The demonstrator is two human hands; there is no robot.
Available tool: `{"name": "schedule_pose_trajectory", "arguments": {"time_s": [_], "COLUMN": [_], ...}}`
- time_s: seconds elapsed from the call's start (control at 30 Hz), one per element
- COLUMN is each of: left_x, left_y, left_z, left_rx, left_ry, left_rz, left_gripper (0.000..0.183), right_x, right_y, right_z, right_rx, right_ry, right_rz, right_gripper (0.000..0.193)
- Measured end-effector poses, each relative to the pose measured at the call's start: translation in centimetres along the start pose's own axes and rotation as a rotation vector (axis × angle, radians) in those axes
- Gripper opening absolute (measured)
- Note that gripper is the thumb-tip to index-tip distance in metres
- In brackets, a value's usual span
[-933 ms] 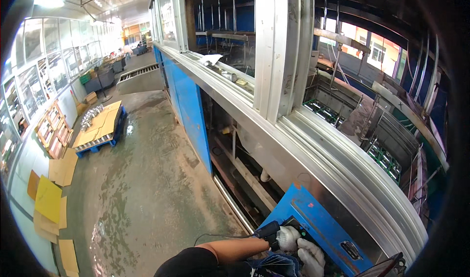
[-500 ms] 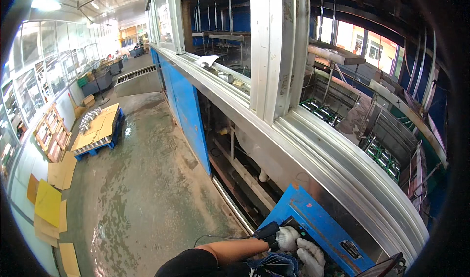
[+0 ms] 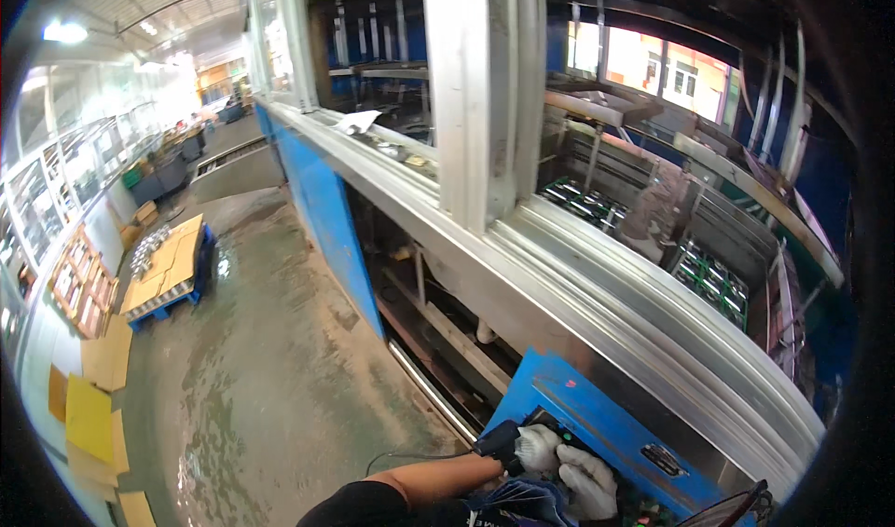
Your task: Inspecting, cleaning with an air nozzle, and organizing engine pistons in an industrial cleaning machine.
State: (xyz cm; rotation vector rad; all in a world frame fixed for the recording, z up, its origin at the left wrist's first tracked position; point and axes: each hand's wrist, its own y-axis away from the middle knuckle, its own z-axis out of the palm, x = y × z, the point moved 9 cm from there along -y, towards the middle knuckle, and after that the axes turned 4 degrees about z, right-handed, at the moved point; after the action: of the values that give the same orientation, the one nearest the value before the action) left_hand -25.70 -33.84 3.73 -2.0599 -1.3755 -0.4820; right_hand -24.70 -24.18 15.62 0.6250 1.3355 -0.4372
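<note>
My left hand (image 3: pixel 538 449), in a white knit glove with a black band at the wrist, rests at the left edge of a recessed opening in a blue metal panel (image 3: pixel 601 429). Its rounded back faces up and its fingertips are hidden. Close beside it on the right is my right hand (image 3: pixel 588 482), also in a white glove, with its fingers stretched toward the left one. I see nothing held in it. A small green button (image 3: pixel 567 437) shows in the opening just above the hands. A dark cable (image 3: pixel 410 451) trails from the left wristband.
A metal-framed machine with a wide sill (image 3: pixel 597 285) runs along my right, with green racks (image 3: pixel 713 285) inside. White paper (image 3: pixel 357 122) lies on the sill. Below, a gap beside a blue door (image 3: pixel 322 219) exposes pipes. Left stands a blue pallet with cardboard (image 3: pixel 168 271) on wet floor.
The whole view has shifted, so the machine frame and pallet sit further left. Both hands stay at the blue panel, with little movement against it.
</note>
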Motion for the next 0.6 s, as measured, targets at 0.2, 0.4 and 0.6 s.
{"name": "schedule_pose_trajectory", "arguments": {"time_s": [0.2, 0.4, 0.6], "left_x": [1.3, -6.0, -8.9], "left_y": [1.0, 2.6, 5.7], "left_z": [-0.5, 3.4, 5.9], "left_rx": [-0.274, -0.143, -0.223], "left_ry": [-0.628, 0.037, -0.923], "left_rz": [0.067, -0.091, -0.028], "left_gripper": [0.024, 0.019, 0.018], "right_x": [0.4, 1.1, 0.9], "right_y": [-1.2, -1.7, -1.5], "right_z": [-1.5, -1.1, 0.0], "right_rx": [-0.054, -0.122, -0.138], "right_ry": [0.181, 0.106, 0.134], "right_rz": [-0.205, -0.050, -0.047], "right_gripper": [0.030, 0.035, 0.035]}}
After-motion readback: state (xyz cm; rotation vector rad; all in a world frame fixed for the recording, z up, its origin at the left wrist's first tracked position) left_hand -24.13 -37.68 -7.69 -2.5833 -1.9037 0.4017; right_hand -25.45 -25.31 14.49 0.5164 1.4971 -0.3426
